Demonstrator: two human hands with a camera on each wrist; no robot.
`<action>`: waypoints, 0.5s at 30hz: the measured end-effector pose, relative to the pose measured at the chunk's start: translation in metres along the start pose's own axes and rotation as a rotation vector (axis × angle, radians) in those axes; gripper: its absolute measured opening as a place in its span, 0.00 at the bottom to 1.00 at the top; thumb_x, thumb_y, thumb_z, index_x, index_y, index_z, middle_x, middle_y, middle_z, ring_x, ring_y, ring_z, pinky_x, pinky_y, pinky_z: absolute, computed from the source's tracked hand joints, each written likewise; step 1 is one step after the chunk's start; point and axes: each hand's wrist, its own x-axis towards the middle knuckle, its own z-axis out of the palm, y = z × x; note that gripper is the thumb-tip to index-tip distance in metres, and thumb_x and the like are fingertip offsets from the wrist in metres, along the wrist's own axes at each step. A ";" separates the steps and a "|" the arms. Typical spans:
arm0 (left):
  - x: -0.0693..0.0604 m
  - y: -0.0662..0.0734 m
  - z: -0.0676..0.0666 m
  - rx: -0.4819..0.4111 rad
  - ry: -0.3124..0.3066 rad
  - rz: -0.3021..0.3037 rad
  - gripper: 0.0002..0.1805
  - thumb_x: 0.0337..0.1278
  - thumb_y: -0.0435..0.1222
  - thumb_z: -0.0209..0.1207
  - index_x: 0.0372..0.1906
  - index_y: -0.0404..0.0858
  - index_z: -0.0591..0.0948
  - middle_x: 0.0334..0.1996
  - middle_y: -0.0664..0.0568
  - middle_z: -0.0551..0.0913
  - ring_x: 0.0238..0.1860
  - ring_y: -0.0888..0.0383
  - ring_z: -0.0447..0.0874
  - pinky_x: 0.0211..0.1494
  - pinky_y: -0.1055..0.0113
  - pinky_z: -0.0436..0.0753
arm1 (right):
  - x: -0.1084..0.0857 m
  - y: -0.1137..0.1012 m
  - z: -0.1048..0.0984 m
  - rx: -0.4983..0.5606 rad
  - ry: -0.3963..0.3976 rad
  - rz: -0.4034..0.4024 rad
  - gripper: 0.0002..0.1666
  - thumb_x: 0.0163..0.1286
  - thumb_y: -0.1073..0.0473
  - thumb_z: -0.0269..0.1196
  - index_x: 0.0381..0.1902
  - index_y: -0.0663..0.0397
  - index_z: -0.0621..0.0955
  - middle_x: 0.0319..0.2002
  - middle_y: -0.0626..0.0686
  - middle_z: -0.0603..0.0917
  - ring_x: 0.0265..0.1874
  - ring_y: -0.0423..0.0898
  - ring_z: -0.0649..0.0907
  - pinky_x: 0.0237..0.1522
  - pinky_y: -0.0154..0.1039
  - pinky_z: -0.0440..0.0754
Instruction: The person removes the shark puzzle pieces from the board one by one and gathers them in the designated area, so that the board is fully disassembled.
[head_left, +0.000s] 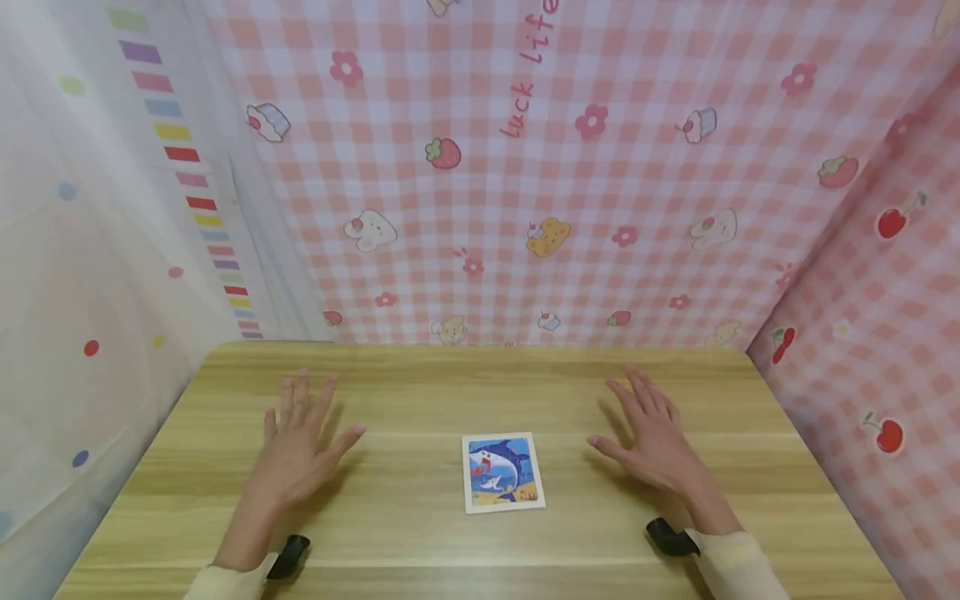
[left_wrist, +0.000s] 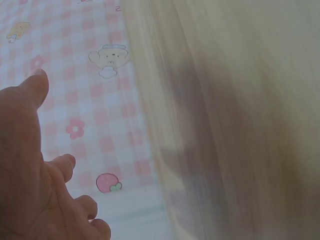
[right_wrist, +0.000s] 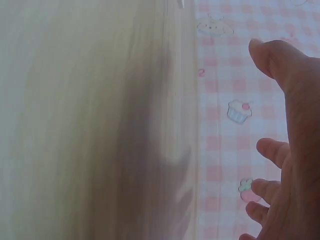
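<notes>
A small square jigsaw puzzle [head_left: 504, 472] in a white frame lies on the wooden table, its picture showing a blue shark-like sea animal and a smaller white one. The pieces appear fitted together. To its left, my left hand [head_left: 298, 454] hovers over the table with fingers spread and holds nothing. My right hand [head_left: 651, 442] does the same on the other side, thumb toward the puzzle. Neither hand touches the puzzle. Both wrist views show a hand with loose fingers above the table, casting a shadow; the puzzle is outside those views.
The wooden table [head_left: 420, 542] ends at a pink checked curtain [head_left: 487, 192] at the back. Another checked cloth [head_left: 862, 375] hangs on the right, and a white dotted cloth [head_left: 90, 292] on the left. Black straps [head_left: 289, 557] sit at the wrists.
</notes>
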 end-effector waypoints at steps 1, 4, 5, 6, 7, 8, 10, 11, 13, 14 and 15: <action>0.000 0.001 0.001 -0.004 -0.001 0.002 0.48 0.71 0.66 0.48 0.84 0.55 0.40 0.82 0.43 0.23 0.82 0.33 0.25 0.74 0.24 0.37 | 0.001 -0.002 0.001 0.007 -0.005 -0.004 0.56 0.64 0.33 0.67 0.81 0.48 0.58 0.83 0.61 0.48 0.81 0.66 0.49 0.74 0.70 0.47; -0.001 0.006 0.003 -0.024 -0.010 0.006 0.48 0.71 0.65 0.49 0.84 0.55 0.40 0.82 0.41 0.24 0.82 0.35 0.25 0.75 0.24 0.39 | 0.003 -0.009 0.004 0.029 -0.021 -0.015 0.57 0.64 0.33 0.68 0.81 0.49 0.59 0.83 0.60 0.48 0.81 0.66 0.50 0.74 0.71 0.47; -0.001 0.007 0.004 -0.033 -0.012 0.008 0.48 0.71 0.65 0.49 0.84 0.54 0.40 0.82 0.41 0.24 0.82 0.35 0.25 0.75 0.24 0.39 | 0.004 -0.011 0.005 0.038 -0.028 -0.018 0.57 0.63 0.33 0.68 0.81 0.49 0.59 0.83 0.60 0.48 0.81 0.66 0.50 0.74 0.71 0.47; -0.001 0.009 0.005 -0.040 -0.011 0.013 0.48 0.71 0.64 0.49 0.84 0.54 0.40 0.82 0.40 0.25 0.83 0.35 0.25 0.74 0.24 0.40 | 0.005 -0.014 0.006 0.045 -0.034 -0.020 0.57 0.63 0.33 0.69 0.81 0.50 0.59 0.83 0.60 0.48 0.81 0.66 0.50 0.74 0.71 0.48; -0.001 0.010 0.006 -0.048 -0.013 0.016 0.48 0.71 0.64 0.49 0.84 0.53 0.40 0.82 0.39 0.26 0.83 0.36 0.25 0.74 0.23 0.41 | 0.005 -0.016 0.007 0.049 -0.038 -0.025 0.58 0.63 0.33 0.69 0.81 0.50 0.59 0.83 0.60 0.49 0.81 0.66 0.51 0.74 0.71 0.48; -0.001 0.012 0.007 -0.058 -0.013 0.019 0.48 0.71 0.64 0.49 0.84 0.53 0.41 0.82 0.38 0.27 0.83 0.36 0.25 0.74 0.23 0.41 | 0.006 -0.018 0.008 0.059 -0.043 -0.028 0.58 0.62 0.33 0.70 0.81 0.50 0.59 0.83 0.60 0.49 0.81 0.66 0.51 0.74 0.72 0.49; 0.000 0.015 0.009 -0.074 -0.010 0.025 0.48 0.71 0.64 0.50 0.84 0.51 0.42 0.82 0.36 0.29 0.83 0.34 0.28 0.74 0.23 0.43 | 0.007 -0.024 0.011 0.083 -0.054 -0.035 0.59 0.61 0.34 0.70 0.81 0.49 0.59 0.83 0.60 0.50 0.81 0.65 0.52 0.74 0.72 0.50; 0.000 0.017 0.011 -0.079 -0.010 0.028 0.48 0.71 0.64 0.50 0.84 0.51 0.43 0.82 0.36 0.30 0.83 0.34 0.29 0.74 0.23 0.44 | 0.007 -0.026 0.012 0.095 -0.062 -0.036 0.59 0.61 0.33 0.71 0.81 0.49 0.58 0.83 0.60 0.51 0.81 0.65 0.52 0.74 0.73 0.51; 0.001 0.020 0.013 -0.089 -0.012 0.031 0.49 0.71 0.64 0.51 0.84 0.50 0.44 0.82 0.36 0.30 0.82 0.33 0.31 0.74 0.24 0.45 | 0.008 -0.031 0.015 0.126 -0.078 -0.037 0.60 0.60 0.33 0.71 0.82 0.46 0.57 0.83 0.60 0.51 0.81 0.64 0.53 0.73 0.74 0.52; 0.001 0.022 0.014 -0.098 -0.012 0.035 0.49 0.71 0.64 0.51 0.84 0.49 0.44 0.82 0.36 0.31 0.82 0.32 0.32 0.74 0.24 0.46 | 0.008 -0.034 0.016 0.144 -0.086 -0.036 0.61 0.60 0.32 0.71 0.82 0.45 0.56 0.83 0.59 0.51 0.81 0.64 0.53 0.73 0.74 0.53; 0.001 0.023 0.016 -0.106 -0.015 0.039 0.49 0.71 0.63 0.51 0.84 0.49 0.44 0.82 0.36 0.31 0.82 0.32 0.32 0.74 0.25 0.46 | 0.008 -0.037 0.017 0.161 -0.095 -0.036 0.61 0.60 0.32 0.71 0.82 0.43 0.55 0.83 0.59 0.51 0.81 0.64 0.53 0.73 0.75 0.54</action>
